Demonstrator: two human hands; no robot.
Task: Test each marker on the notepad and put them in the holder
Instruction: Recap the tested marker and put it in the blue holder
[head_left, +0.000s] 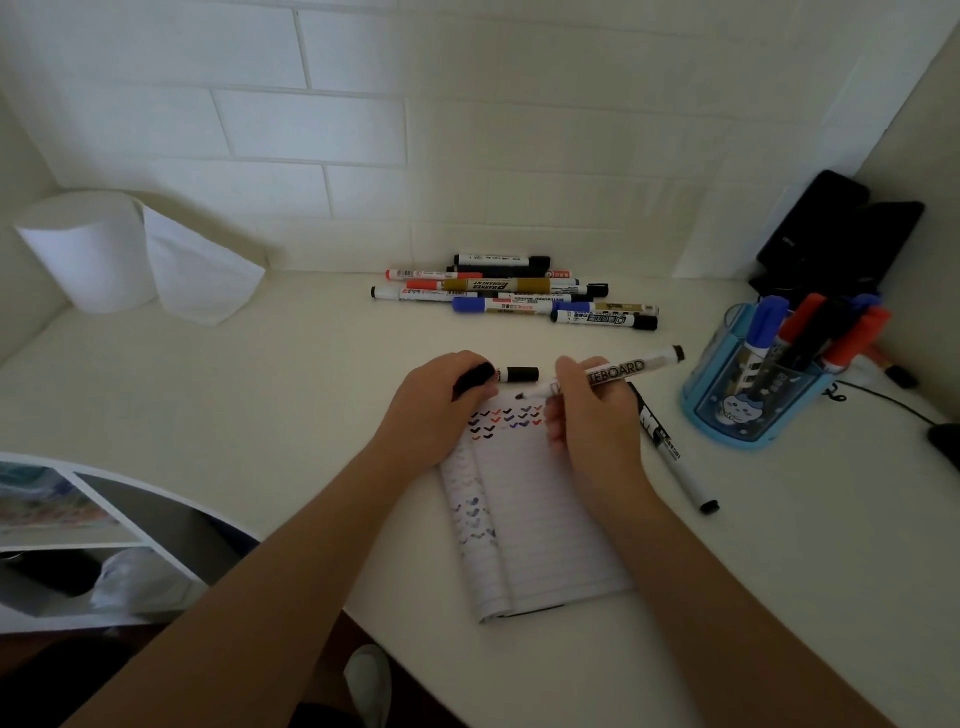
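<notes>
My right hand (592, 415) grips an uncapped white whiteboard marker (623, 366), its black tip just above the top edge of the lined notepad (540, 514). The notepad's top rows carry small black, red and blue check marks. My left hand (436, 410) rests on the notepad's upper left corner and holds a black cap (474, 378). Another marker with a black cap (517, 374) lies just behind my hands. A pile of several markers (514, 293) lies at the back by the wall. The blue holder (753, 384) at the right contains several markers.
A capped black-and-white marker (672, 457) lies on the desk right of the notepad. A white paper roll (85, 249) stands at the back left. Black devices (841, 234) and a cable sit in the right corner. A white shelf unit (78, 540) is at lower left.
</notes>
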